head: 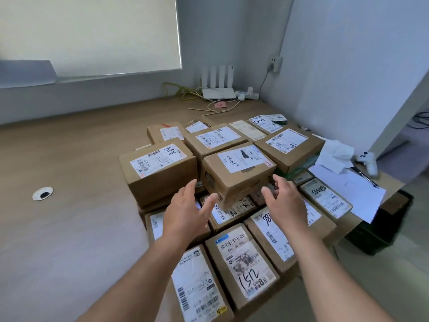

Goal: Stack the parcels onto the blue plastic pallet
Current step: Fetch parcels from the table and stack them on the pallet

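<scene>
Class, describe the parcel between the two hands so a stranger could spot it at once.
On the wooden desk lies a spread of cardboard parcels. Just beyond the left hand and right hand sits one box. It alone tilts, and its label bears a black smear.

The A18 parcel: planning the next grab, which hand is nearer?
Left. The left hand is by the near right corner of the A18 parcel; the right hand is beyond the middle parcel.

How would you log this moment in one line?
centre parcel: on stack, ungripped | left hand: open, at its left | right hand: open, at its right
</scene>
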Tool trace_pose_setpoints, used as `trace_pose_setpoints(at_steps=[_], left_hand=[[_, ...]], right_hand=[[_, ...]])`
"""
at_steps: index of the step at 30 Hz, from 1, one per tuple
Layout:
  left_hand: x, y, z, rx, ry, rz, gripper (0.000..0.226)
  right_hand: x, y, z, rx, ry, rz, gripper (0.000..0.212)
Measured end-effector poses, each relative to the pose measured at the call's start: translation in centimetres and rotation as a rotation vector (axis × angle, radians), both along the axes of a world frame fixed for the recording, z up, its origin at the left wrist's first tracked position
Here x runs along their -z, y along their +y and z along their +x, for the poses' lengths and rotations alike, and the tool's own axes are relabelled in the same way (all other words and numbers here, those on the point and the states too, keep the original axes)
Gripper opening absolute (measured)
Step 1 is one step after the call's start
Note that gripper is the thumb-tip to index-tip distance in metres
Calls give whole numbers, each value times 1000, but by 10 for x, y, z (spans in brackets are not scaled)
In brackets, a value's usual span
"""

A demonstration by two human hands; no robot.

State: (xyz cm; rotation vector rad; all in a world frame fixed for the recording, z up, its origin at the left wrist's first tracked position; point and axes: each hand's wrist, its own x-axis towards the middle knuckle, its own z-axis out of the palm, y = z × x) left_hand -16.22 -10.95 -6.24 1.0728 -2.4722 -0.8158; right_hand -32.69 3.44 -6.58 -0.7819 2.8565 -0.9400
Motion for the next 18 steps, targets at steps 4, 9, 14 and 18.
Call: trace_pose_setpoints(at_steps=[4,9,14,18], left_hand=[[-4,9,-40,-87,-10,128,82],[-6,14,-76,-213,-9,272,88],[-1,17,-89,-268,26,412,80],[3,23,-81,-249,221,551,63]], right_hand=[[8,-3,-39,-59,-87,-47,56],[16,-7,-64,-139,-179,-78,61],[20,-9,-75,-172,-214,-110,64],[21,-12,-77,-170,-291,-206,53]])
